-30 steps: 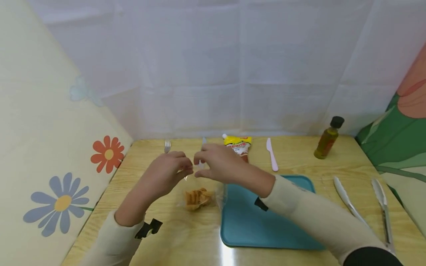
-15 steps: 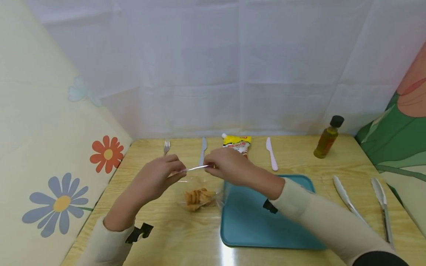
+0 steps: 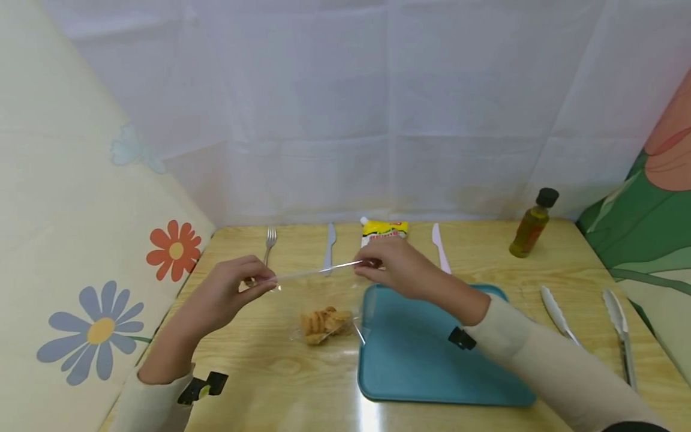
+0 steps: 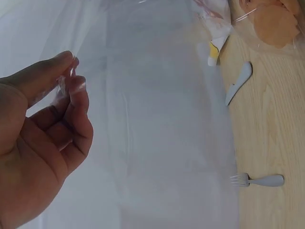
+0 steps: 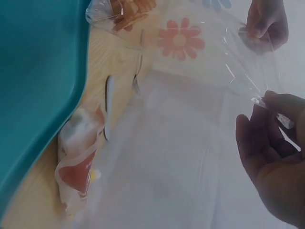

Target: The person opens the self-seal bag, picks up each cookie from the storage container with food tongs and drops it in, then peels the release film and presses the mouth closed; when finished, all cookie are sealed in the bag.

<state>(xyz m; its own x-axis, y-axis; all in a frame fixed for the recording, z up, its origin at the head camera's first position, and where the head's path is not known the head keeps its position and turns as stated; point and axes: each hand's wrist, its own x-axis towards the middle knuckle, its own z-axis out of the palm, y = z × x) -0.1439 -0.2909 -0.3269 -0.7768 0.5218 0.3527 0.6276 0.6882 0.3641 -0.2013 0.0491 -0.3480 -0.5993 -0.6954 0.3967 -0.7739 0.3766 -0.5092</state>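
Note:
A clear plastic bag hangs between my two hands, its top edge pulled into a nearly straight line. Round, browned slices of food lie at the bottom of it, just left of the tray. My left hand pinches the left end of the edge between thumb and fingertips; the left wrist view shows the film caught there. At the other end, my right hand pinches the edge, and the right wrist view shows film bunched under the thumb.
A blue-green tray lies right of the bag. Along the back are a fork, a grey knife, a yellow-topped pouch, a pink knife and a dark-capped bottle. Metal tongs lie at the right.
My hands have moved apart, the left one to the left and the right one to the right. The bag's top edge has stretched out between them, while the slices stay in about the same place.

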